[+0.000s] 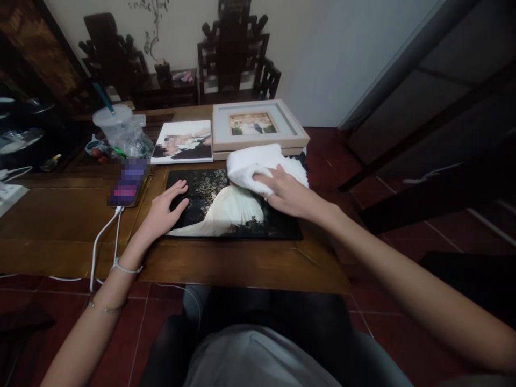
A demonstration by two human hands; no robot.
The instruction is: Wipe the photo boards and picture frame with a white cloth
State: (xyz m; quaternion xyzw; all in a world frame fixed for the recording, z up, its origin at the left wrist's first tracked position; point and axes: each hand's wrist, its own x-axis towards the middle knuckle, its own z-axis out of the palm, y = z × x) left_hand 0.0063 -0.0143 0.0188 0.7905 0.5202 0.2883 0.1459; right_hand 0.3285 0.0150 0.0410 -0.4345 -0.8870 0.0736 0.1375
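At the near side of the tabletop [242, 264] lies a dark photo panel [237, 209], flat, its long side along the near edge; the left hand [167, 207] rests on its left end, fingers spread, gripping nothing; the right hand [290, 194] grips a bunched white cloth [253, 158] over the panel's far right part, some fingertips hidden in the folds. The wiping seems best done with light, even pressure, a flat fold under the fingers and the left hand bearing down just enough to stop sliding.

To the left lie a phone [128, 184] and its white cable [95, 247]; beyond the panel, a white-edged photo [185, 142] sits beside a pale picture frame [258, 123]; the frame crowds the cloth, though whether they touch I cannot tell; farther left stands a cup [109, 117] by a plastic bag [131, 138]; behind is a dark chair [234, 54].
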